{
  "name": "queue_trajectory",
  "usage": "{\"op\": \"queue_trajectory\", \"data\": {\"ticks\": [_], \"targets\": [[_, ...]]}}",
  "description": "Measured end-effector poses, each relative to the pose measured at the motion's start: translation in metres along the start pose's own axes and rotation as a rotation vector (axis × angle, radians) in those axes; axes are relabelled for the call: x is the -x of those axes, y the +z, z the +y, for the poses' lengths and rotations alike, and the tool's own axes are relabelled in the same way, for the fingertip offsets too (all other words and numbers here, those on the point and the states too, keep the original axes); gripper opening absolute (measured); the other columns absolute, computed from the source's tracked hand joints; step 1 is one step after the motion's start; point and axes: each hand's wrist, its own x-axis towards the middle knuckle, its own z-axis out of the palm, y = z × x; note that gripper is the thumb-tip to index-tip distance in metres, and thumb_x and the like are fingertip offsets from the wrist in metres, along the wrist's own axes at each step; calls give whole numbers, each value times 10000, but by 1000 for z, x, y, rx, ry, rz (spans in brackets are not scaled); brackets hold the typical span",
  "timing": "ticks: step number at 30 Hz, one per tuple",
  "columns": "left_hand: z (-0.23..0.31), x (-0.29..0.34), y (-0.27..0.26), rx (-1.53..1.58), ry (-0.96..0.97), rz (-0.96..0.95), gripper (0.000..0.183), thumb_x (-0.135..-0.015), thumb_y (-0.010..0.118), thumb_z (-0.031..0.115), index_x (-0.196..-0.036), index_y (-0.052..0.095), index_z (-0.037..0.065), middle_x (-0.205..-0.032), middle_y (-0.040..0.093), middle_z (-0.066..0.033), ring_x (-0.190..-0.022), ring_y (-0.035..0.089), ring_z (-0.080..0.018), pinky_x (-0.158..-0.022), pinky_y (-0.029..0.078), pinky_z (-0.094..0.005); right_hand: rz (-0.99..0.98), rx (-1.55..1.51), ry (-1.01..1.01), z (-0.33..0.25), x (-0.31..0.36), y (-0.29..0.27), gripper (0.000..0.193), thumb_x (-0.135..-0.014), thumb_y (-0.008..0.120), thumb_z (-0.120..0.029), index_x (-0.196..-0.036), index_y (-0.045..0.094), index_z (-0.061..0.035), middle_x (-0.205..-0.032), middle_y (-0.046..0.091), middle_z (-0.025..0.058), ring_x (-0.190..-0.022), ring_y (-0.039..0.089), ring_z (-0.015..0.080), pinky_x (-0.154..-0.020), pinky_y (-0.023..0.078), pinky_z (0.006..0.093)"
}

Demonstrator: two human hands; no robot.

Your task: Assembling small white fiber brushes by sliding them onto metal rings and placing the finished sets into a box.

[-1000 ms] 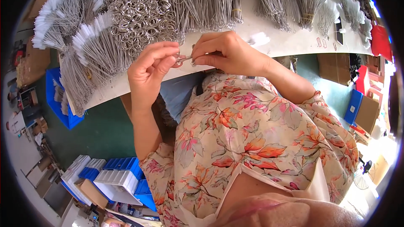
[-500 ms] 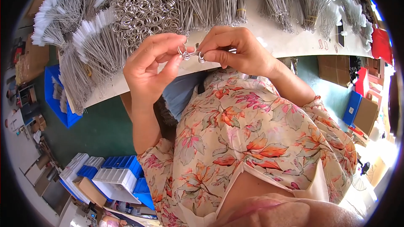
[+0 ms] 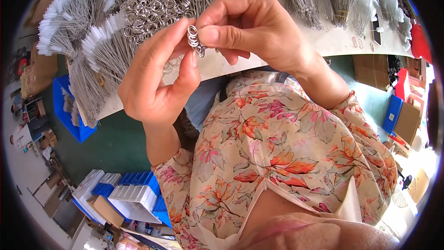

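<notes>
My right hand [image 3: 259, 34] pinches a short cluster of silver metal rings [image 3: 193, 37] between thumb and index finger, above the table's near edge. On the other side of the cluster is my left hand [image 3: 155, 71], its thumb and index finger apart and curved around it. Whether the left fingertips touch the metal I cannot tell. A loose ring or two [image 3: 169, 67] shows between the left thumb and fingers, partly hidden. Behind the hands lies a big heap of split-ring-like silver rings [image 3: 155, 7].
Bundles of thin wire brushes with white bristles [image 3: 104, 41] spread over the pale table [image 3: 296, 55], left and right. A blue crate [image 3: 69, 111] stands at the left below it. Blue and white bins [image 3: 134, 196] sit lower left, and a cardboard box [image 3: 370, 70] at right.
Both hands have risen closer to the camera. The right hand has moved left, bringing its rings between the left thumb and fingers; the left fingers no longer show their earlier pinch.
</notes>
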Motion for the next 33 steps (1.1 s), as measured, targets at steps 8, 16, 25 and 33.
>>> {"op": "queue_trajectory", "data": {"ticks": [8, 16, 25, 33], "targets": [[-8, -9, -11, 160, -53, -108, 309, -706, 596, -104, -1012, 620, -65, -926, 644, -153, -737, 634, -149, -660, 530, -236, -128, 195, 1, -4, -6, -9, 111, -788, 673, -60, -867, 644, 12, -757, 632, 30, -577, 545, 50, -510, 449, 187], [-11, -23, -23, 112, -135, -366, 142, -792, 618, -14, -927, 614, -58, -833, 604, -69, -678, 551, -89, -601, 457, -201, -168, 125, 88, -4, -1, -17, 153, -833, 637, -134, -934, 638, -21, -748, 628, 9, -606, 562, 54, -500, 428, 189], [-4, -16, -27, 635, -768, -186, 105, -875, 568, 89, -935, 589, 6, -769, 585, -18, -593, 475, -54, -529, 382, -188, -140, 140, 30, 7, -7, -14, 129, -855, 601, -90, -952, 617, -8, -737, 601, 12, -586, 550, 46, -454, 398, 174], [2, -6, -45, 603, -855, -203, 158, -896, 531, 122, -1009, 582, 23, -722, 588, -44, -524, 441, -41, -484, 359, -167, -195, 90, 3, 18, -17, 1, 134, -846, 617, -131, -925, 635, -24, -721, 605, -8, -595, 537, 35, -470, 382, 176]]}}
